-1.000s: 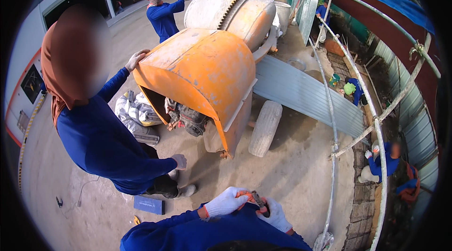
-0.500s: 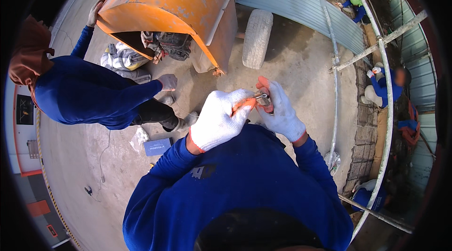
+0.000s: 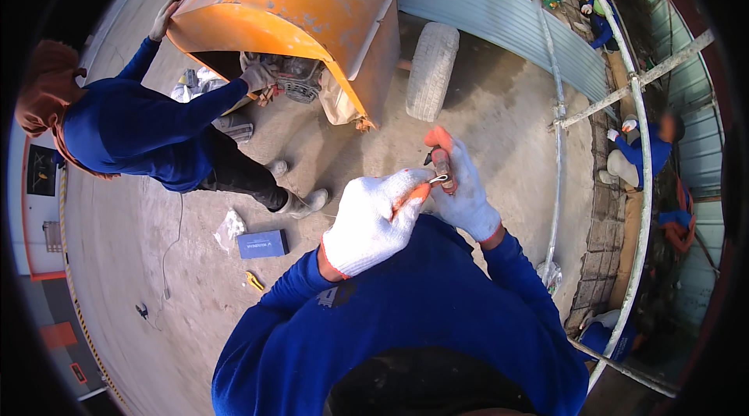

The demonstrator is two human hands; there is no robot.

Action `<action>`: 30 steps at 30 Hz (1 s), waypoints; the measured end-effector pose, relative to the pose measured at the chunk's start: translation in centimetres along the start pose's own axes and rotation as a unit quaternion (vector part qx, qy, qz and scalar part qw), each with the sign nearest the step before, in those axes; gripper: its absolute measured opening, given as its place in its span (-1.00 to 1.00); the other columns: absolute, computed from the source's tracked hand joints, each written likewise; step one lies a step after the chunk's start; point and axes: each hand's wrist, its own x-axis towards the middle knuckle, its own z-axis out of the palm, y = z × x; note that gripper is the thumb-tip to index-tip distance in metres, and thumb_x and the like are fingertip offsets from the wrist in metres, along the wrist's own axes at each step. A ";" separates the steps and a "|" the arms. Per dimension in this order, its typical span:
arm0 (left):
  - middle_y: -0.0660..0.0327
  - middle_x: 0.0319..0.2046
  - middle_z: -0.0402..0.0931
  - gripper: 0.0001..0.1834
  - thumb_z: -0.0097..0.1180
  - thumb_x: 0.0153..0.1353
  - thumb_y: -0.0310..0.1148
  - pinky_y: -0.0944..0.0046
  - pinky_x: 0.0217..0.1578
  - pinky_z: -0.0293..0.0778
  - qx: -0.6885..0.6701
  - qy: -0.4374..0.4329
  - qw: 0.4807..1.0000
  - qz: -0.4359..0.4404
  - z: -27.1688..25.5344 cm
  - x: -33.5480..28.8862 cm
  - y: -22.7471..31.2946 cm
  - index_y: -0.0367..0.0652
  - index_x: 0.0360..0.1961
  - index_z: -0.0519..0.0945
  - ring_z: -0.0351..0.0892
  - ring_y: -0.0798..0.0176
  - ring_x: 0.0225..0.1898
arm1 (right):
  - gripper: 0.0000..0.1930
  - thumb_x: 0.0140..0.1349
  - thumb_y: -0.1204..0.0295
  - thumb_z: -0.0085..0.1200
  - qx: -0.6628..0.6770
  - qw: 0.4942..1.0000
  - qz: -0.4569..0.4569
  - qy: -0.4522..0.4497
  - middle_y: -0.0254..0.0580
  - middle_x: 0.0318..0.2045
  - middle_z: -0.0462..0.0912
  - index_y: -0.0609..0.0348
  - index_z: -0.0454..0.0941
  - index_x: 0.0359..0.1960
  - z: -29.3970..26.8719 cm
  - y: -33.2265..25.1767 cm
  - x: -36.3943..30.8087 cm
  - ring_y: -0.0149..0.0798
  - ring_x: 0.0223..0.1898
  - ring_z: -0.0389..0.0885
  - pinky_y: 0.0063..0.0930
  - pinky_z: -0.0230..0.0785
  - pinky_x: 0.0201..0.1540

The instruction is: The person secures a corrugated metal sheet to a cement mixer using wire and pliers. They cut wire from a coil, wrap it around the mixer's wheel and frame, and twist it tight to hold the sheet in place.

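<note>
Head view: left hand [image 3: 370, 219] fingers pinch pin [image 3: 438, 179]; right hand [image 3: 468, 201] fingers wrap fitting [image 3: 441, 161]
Fitting: likely stiff, heavier; grip mid-body
Pin: likely light, slippery; grip one end

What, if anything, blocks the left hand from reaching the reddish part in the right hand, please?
Nothing visible does; the left hand holds a small metal loop at the reddish part in the right hand.

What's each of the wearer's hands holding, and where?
Left hand pinches a looped metal pin away from its loop; right hand holds a reddish cylindrical part by its body, finger contact partly hidden.
</note>
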 end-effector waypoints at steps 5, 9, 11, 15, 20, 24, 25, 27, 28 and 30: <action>-0.04 -0.53 0.56 -0.76 0.22 0.40 -0.39 0.00 -0.48 0.51 -0.033 -0.007 0.999 -0.001 -0.3 0.1 -0.2 -0.07 0.06 0.71 0.64 -0.20 -0.52 | -0.10 0.08 0.84 -0.07 -0.052 0.999 0.004 0.015 0.18 0.29 0.47 0.31 0.17 0.59 -0.2 0.8 -0.3 0.11 0.19 0.57 -0.22 0.51 0.27; -0.05 -0.50 0.58 -0.76 0.22 0.41 -0.39 0.01 -0.46 0.52 -0.027 -0.014 0.999 -0.021 -0.4 0.2 -0.2 -0.07 0.06 0.72 0.65 -0.21 -0.49 | -0.20 0.17 0.72 -0.01 -0.050 0.998 0.019 0.032 0.19 0.20 0.52 0.30 0.25 0.55 -0.2 0.0 -0.2 0.17 0.17 0.58 -0.15 0.52 0.26; -0.05 -0.49 0.59 -0.76 0.22 0.41 -0.38 0.01 -0.46 0.53 -0.025 -0.011 0.999 -0.031 -0.3 0.3 -0.5 -0.07 0.07 0.72 0.66 -0.21 -0.48 | -0.34 0.27 0.59 0.01 -0.120 0.992 -0.018 0.029 0.19 0.13 0.56 0.31 0.35 0.47 -0.3 0.5 -0.3 0.21 0.14 0.60 -0.11 0.52 0.24; 0.06 -0.58 0.52 -0.78 0.17 0.42 -0.45 0.18 -0.47 0.48 -0.045 -0.010 0.999 0.000 -0.3 0.1 -0.8 -0.21 0.01 0.74 0.59 0.05 -0.60 | -0.49 0.21 0.69 0.17 -0.080 0.996 0.014 0.039 0.11 0.10 0.60 0.27 0.51 0.24 -0.2 1.7 -0.7 0.07 0.01 0.67 -0.24 0.59 0.09; 0.05 -0.57 0.52 -0.78 0.15 0.44 -0.46 0.18 -0.47 0.48 -0.056 -0.025 0.998 0.006 -0.4 0.3 -2.3 -0.21 0.02 0.74 0.59 0.06 -0.60 | -0.68 0.34 0.48 0.08 -0.125 0.990 -0.007 0.059 0.14 -0.05 0.63 0.29 0.56 0.11 0.0 0.9 0.0 0.20 -0.06 0.67 -0.13 0.58 0.00; 0.01 -0.55 0.54 -0.80 0.15 0.45 -0.45 0.17 -0.46 0.48 -0.068 -0.045 0.996 -0.029 -0.7 0.7 -2.7 -0.21 0.01 0.73 0.57 0.06 -0.59 | -0.73 0.39 0.40 0.09 -0.109 0.991 0.064 0.038 0.12 -0.14 0.64 0.30 0.57 0.03 0.1 0.6 -0.7 0.24 -0.12 0.66 -0.09 0.55 -0.04; 0.00 -0.54 0.55 -0.80 0.16 0.46 -0.45 0.17 -0.46 0.48 -0.081 -0.042 0.995 -0.031 -0.6 0.7 -3.0 -0.22 0.01 0.73 0.57 0.05 -0.59 | -0.73 0.38 0.41 0.09 -0.119 0.991 0.060 0.030 0.12 -0.15 0.64 0.29 0.57 0.02 0.0 0.7 -0.9 0.23 -0.14 0.66 -0.10 0.54 -0.07; -0.02 -0.53 0.56 -0.81 0.17 0.46 -0.43 0.16 -0.45 0.49 -0.096 -0.035 0.994 -0.032 -0.8 0.7 -3.7 -0.22 0.01 0.72 0.57 0.04 -0.58 | -0.75 0.35 0.43 0.10 -0.133 0.990 0.045 0.020 0.10 -0.17 0.63 0.27 0.57 0.00 0.4 1.1 -0.6 0.22 -0.16 0.66 -0.12 0.52 -0.12; -0.05 -0.52 0.57 -0.82 0.17 0.47 -0.41 0.09 -0.45 0.49 -0.102 -0.046 0.993 -0.047 -0.8 0.2 -3.8 -0.20 0.00 0.71 0.59 -0.07 -0.54 | -0.75 0.34 0.43 0.11 -0.140 0.988 0.068 0.013 0.09 -0.18 0.63 0.26 0.57 -0.01 0.5 0.7 -0.9 0.22 -0.18 0.65 -0.12 0.52 -0.15; -0.12 -0.50 0.58 -0.84 0.18 0.47 -0.38 -0.06 -0.45 0.50 -0.093 -0.040 0.994 -0.034 -1.2 0.4 -3.8 -0.16 -0.03 0.70 0.64 -0.28 -0.45 | -0.77 0.32 0.41 0.14 -0.143 0.987 0.069 0.021 0.05 -0.24 0.62 0.22 0.58 -0.05 0.7 0.7 -1.0 0.20 -0.25 0.65 -0.13 0.50 -0.23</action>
